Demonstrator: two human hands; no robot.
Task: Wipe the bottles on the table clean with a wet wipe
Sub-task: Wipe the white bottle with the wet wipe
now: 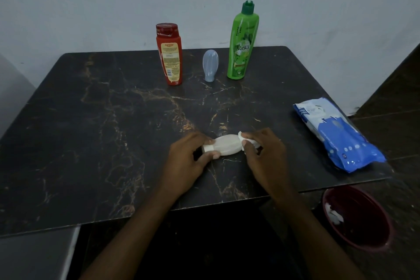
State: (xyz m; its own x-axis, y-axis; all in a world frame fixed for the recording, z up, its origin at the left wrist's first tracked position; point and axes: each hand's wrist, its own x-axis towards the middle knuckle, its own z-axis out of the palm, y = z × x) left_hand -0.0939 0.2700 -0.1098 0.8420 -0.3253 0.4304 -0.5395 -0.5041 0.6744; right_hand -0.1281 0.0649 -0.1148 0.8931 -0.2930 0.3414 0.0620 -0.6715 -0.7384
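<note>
Gripping pale bottle (pixel 227 146) sideways at cap end in curled left hand (pixel 186 163) fingers (pixel 212 156); pinching wet wipe (pixel 241 136) on its other end with right hand (pixel 266 157) fingers (pixel 248 151). Front middle of counter (pixel 102 132), perhaps held just above it.

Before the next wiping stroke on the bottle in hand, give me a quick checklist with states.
1. Left hand grips pale bottle at its cap end: ok.
2. Right hand holds wet wipe at the bottle's other end: ok.
3. Cap shut tight: cannot tell.
4. Red bottle, blue-grey bottle, green pump bottle standing apart from hands: ok.
5. Wipes pack on table, right side: ok.
</note>
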